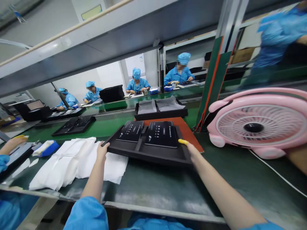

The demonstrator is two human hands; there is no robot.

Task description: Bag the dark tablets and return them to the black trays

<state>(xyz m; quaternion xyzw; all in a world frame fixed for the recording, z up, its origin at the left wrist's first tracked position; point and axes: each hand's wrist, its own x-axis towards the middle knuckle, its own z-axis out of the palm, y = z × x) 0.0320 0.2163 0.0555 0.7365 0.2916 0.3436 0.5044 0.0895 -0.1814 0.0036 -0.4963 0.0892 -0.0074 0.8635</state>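
Black tray (153,157) in front of me, above the green bench (168,195); cannot tell whether its underside touches anything. Two black panels, left (130,131) and right (161,134), one per compartment, faces up. Step in hand, my reading: handling the loaded tray by its sides. Next move calls for an even, two-handed grip so the panels don't slide. Left hand (101,152) pinches the left edge; right hand (192,153) the right, yellow-covered digit on top, undersides hidden. White sheets (59,163) left, pink fan (253,127) right.
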